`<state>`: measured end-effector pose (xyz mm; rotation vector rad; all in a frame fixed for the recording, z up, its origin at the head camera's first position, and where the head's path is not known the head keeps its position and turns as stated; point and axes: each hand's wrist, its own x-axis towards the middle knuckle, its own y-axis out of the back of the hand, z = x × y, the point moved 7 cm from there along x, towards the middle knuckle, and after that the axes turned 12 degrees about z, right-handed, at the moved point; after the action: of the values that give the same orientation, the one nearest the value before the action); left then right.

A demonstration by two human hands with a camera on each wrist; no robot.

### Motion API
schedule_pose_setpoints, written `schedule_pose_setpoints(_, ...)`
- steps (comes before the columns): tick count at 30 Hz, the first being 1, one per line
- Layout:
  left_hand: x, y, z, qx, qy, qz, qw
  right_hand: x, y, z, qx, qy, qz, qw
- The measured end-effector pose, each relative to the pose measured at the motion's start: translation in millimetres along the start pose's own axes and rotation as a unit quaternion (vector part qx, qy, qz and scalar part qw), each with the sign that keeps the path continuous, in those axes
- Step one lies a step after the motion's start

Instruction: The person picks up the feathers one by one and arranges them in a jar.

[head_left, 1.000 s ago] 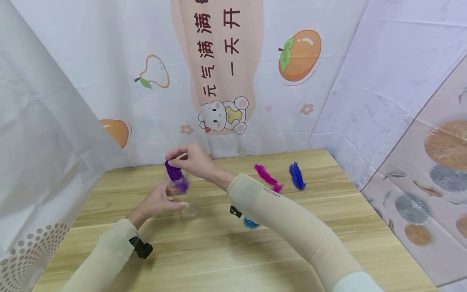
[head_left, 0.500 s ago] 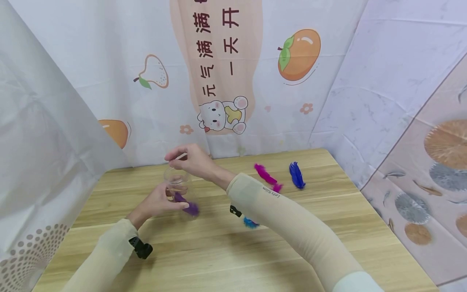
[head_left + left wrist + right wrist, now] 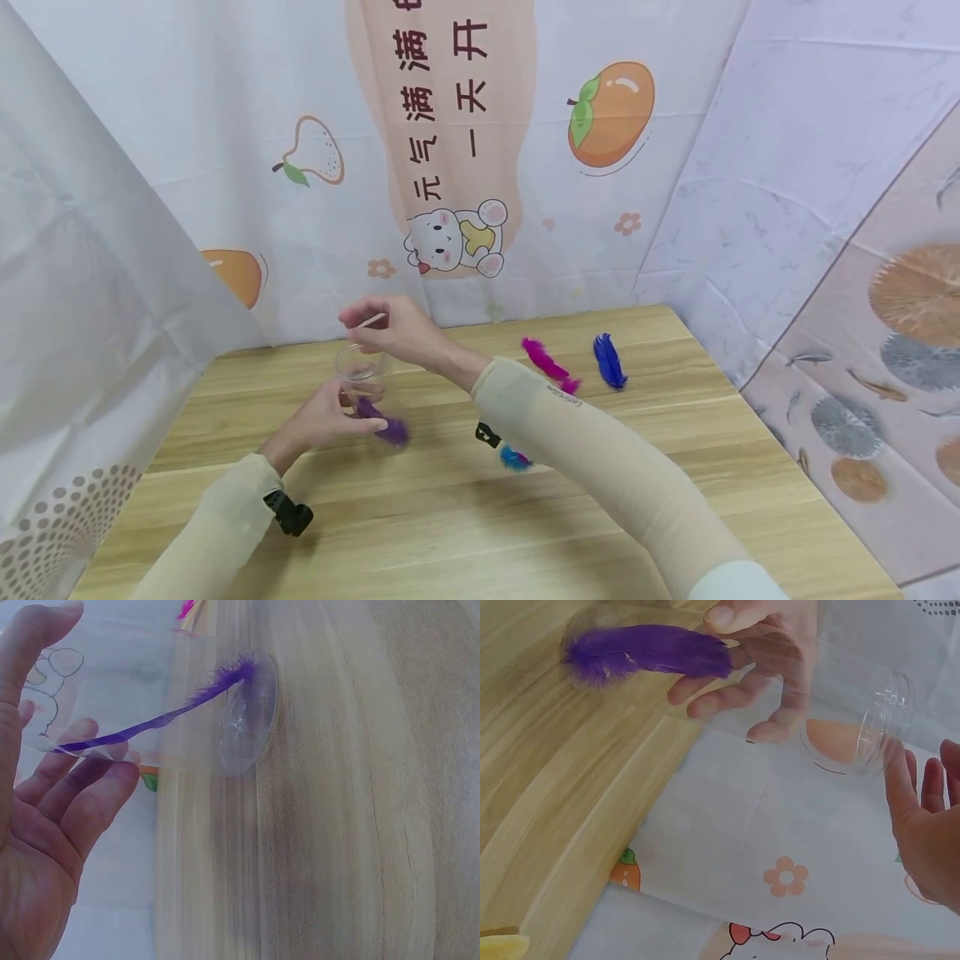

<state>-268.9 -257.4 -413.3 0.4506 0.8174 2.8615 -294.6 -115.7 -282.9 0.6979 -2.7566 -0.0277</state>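
A clear plastic cup (image 3: 365, 379) stands on the wooden table (image 3: 450, 517). My left hand (image 3: 330, 414) grips its side, and its fingers (image 3: 757, 667) show through the wall in the right wrist view. A purple feather (image 3: 382, 423) lies slanted inside the cup, its fluffy end down at the base (image 3: 251, 712). The same feather (image 3: 172, 705) (image 3: 645, 652) is visible in both wrist views. My right hand (image 3: 386, 327) hovers just above the cup's rim (image 3: 877, 727) with relaxed fingers and holds nothing.
A magenta feather (image 3: 547, 362) and a dark blue feather (image 3: 609, 360) lie at the back right of the table. A light blue feather (image 3: 513, 458) peeks out under my right forearm. Printed cloth walls close in the left, back and right sides.
The purple feather left my right hand's pinch at the cup's mouth and dropped to the bottom. Both hands have stayed almost in place.
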Motion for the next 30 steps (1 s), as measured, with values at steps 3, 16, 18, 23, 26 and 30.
schedule_pose_setpoints(3,0.3,-1.2,-1.6,-0.007,0.003,0.002,1.0000,-3.1,10.4,-0.8,-0.016,-0.005,0.000,1.000)
schedule_pose_setpoints(16,-0.5,-0.6,-5.2,0.002,0.008,0.002,1.0000,-15.1,96.9,15.5,-0.126,-0.043,-0.002,0.991)
schedule_pose_setpoints(18,0.0,-0.6,-5.0,0.004,0.009,0.001,1.0000,-19.3,108.4,21.6,-0.147,-0.056,-0.011,0.987)
schedule_pose_setpoints(23,0.5,-0.6,-3.8,0.005,0.008,0.002,1.0000,-29.8,134.6,40.6,-0.212,-0.090,-0.034,0.973)
schedule_pose_setpoints(26,-0.4,-0.6,-4.6,0.002,0.010,0.001,0.9999,-37.4,147.8,51.0,-0.258,-0.102,-0.046,0.960)
schedule_pose_setpoints(30,-1.0,0.1,-6.3,0.003,0.006,0.002,1.0000,-46.8,161.1,66.8,-0.353,-0.082,-0.078,0.929)
